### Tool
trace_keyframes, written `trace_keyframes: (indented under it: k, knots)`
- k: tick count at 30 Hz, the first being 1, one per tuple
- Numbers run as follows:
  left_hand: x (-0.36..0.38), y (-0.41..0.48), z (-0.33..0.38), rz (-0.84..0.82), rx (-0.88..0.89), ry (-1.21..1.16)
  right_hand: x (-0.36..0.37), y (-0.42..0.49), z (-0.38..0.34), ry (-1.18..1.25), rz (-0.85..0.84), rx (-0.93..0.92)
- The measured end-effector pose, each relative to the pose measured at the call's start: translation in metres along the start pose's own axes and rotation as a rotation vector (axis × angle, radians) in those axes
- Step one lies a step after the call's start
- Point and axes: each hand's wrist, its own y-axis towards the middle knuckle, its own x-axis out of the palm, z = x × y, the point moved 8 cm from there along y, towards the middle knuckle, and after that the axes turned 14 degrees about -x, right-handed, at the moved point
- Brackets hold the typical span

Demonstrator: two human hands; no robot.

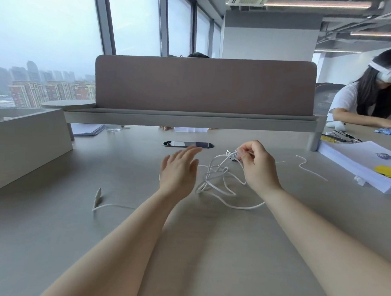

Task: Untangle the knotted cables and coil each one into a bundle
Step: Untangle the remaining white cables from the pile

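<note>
a grey table carries a tangle of white cables at its middle, one plug end trailing left, a loose strand to the right. a paper stack lies at the right edge, a box at the left, a port beyond the tangle.

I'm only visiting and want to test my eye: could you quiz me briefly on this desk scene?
1. True or false: the left hand grips the tangled white cables.
2. Which hand pinches the cable ends? A: left hand. B: right hand.
3. Fill in: a loose plug lies on the desk to the ___ of the left hand.
Key: 1 false, its fingers are straight; 2 B; 3 left.
</note>
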Motion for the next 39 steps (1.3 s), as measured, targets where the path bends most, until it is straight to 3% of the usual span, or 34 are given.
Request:
trace_keyframes:
  k: [4, 9, 13, 18, 21, 24, 27, 29, 32, 36, 39]
  knots:
    - [0.026, -0.009, 0.011, -0.184, 0.071, 0.033, 0.007, 0.0, -0.012, 0.064, -0.044, -0.07]
    - [0.014, -0.006, 0.013, -0.151, 0.039, -0.206, 0.007, 0.001, -0.02, 0.035, -0.049, -0.147]
    - [0.023, -0.013, 0.017, -0.297, 0.1, -0.393, 0.001, 0.003, -0.004, 0.057, -0.015, -0.06]
    - [0.02, -0.02, 0.034, -0.293, 0.224, -0.308, -0.005, 0.005, -0.002, 0.027, 0.035, -0.013]
    - [0.019, -0.014, 0.027, -0.274, 0.098, -0.283, -0.012, 0.007, -0.005, -0.063, 0.112, -0.065]
    - [0.016, -0.008, 0.015, -0.284, 0.009, -0.374, -0.021, 0.011, -0.012, -0.303, 0.146, -0.156]
    - [0.012, -0.001, -0.006, -0.261, -0.183, -0.646, -0.019, 0.011, -0.009, -0.368, 0.082, -0.152]
    - [0.002, 0.004, -0.023, -0.139, -0.32, -0.864, -0.022, 0.011, -0.003, -0.374, 0.083, -0.112]
    - [-0.013, 0.01, -0.057, 0.064, -0.552, -1.064, -0.037, 0.011, 0.015, -0.363, 0.157, 0.045]
    - [-0.027, 0.006, -0.097, 0.292, -0.738, -1.184, -0.059, -0.003, 0.061, -0.099, 0.281, 0.422]
    - [-0.027, 0.006, -0.114, 0.327, -0.806, -1.072, -0.061, -0.014, 0.076, -0.127, 0.157, 0.557]
